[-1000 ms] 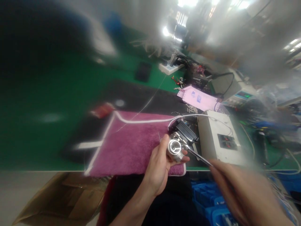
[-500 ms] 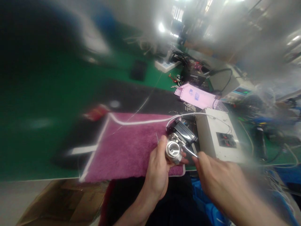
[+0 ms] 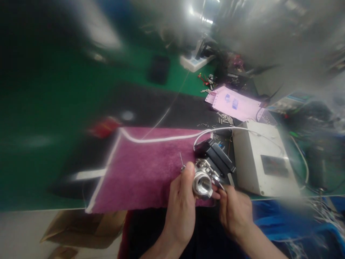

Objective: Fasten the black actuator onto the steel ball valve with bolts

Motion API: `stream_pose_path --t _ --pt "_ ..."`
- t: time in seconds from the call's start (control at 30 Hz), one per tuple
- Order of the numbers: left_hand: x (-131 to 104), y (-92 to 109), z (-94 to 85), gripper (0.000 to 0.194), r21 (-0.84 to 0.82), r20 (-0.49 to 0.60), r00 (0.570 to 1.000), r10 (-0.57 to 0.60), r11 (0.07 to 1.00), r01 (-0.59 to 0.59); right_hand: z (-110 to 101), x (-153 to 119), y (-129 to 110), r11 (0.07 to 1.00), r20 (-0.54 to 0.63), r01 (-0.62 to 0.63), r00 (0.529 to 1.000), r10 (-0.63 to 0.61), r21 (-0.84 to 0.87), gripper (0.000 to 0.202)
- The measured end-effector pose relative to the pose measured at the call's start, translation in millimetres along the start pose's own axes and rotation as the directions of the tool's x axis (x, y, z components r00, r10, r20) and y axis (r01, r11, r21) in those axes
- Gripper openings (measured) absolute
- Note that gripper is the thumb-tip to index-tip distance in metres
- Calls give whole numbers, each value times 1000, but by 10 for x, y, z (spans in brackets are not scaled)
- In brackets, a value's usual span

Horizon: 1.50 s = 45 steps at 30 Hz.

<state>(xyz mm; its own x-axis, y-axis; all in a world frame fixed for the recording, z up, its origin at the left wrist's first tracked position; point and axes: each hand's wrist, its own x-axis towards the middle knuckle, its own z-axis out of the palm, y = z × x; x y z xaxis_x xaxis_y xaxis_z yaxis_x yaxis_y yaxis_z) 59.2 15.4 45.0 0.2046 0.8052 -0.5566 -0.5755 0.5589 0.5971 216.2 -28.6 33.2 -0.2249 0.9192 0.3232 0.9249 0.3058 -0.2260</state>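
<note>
Your left hand [image 3: 182, 201] is wrapped around the silver metal fitting [image 3: 202, 184], thumb up its side, over the near right corner of the purple cloth [image 3: 142, 165] at the table's [image 3: 67, 100] near edge. Your right hand [image 3: 236, 208], fingers closed, grips a slim metal tool [image 3: 219, 182] beside it; where its tip sits can't be made out. Keep the left grip firm so the fitting won't twist, hold the tool square, and work in short, even strokes. Just beyond, don't let the attached-looking black box [image 3: 218, 154] sag, and leave the white cable [image 3: 167, 139] slack across the cloth's far edge. Farther off, loose metal pins [image 3: 225, 119] lie before pink sheets [image 3: 238, 104]; avoid scattering them.
</note>
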Motion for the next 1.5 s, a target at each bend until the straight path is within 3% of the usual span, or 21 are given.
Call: stream_pose_path --t 0.1,0.2,0.27,0.37,0.43,0.5,0.63,0.8,0.93,1.0,1.17,1.4,1.5 --pt "10 41 31 51 -30 19 1000 8 1000 -8 16 14 14 1000 28 -15 1000 15 26 23" --pt "13 74 42 57 -97 82 997 -13 995 21 -102 -1 -16 999 57 -43 998 41 32 20" --pt "9 76 22 60 -102 137 990 -12 994 26 -254 -59 -27 993 51 -117 992 116 16 18" --pt "12 57 -25 62 -99 174 985 -4 995 22 -582 -128 26 963 37 -259 966 257 77 32" --pt "24 42 -48 62 -102 180 984 7 995 12 -825 -68 97 966 79 -233 971 225 112 30" --pt "38 34 -60 63 -106 190 982 20 994 0 -1033 107 164 984 107 -115 989 100 138 27" --pt "45 36 -68 61 -112 226 974 34 994 -9 -1239 692 225 985 175 -25 985 -5 170 27" --pt "40 42 -63 62 -89 241 969 54 995 -34 -1227 1420 144 972 221 127 960 -171 200 32" --pt "51 35 -56 62 -90 232 971 57 995 -37 -1201 1803 49 956 277 225 922 -272 190 43" --pt "58 25 -57 62 -87 235 971 55 996 -35 -1196 1953 23 951 343 248 890 -299 187 41" --pt "57 13 -66 63 -65 234 971 55 997 -41 -1150 2299 -44 938 570 267 745 -345 220 26" --pt "60 21 -62 63 -68 214 976 42 997 -28 -1055 2567 -287 943 703 306 641 -308 134 32" --pt "64 14 -53 65 -66 201 979 41 997 -28 -995 2606 -381 940 779 323 558 -286 114 23"
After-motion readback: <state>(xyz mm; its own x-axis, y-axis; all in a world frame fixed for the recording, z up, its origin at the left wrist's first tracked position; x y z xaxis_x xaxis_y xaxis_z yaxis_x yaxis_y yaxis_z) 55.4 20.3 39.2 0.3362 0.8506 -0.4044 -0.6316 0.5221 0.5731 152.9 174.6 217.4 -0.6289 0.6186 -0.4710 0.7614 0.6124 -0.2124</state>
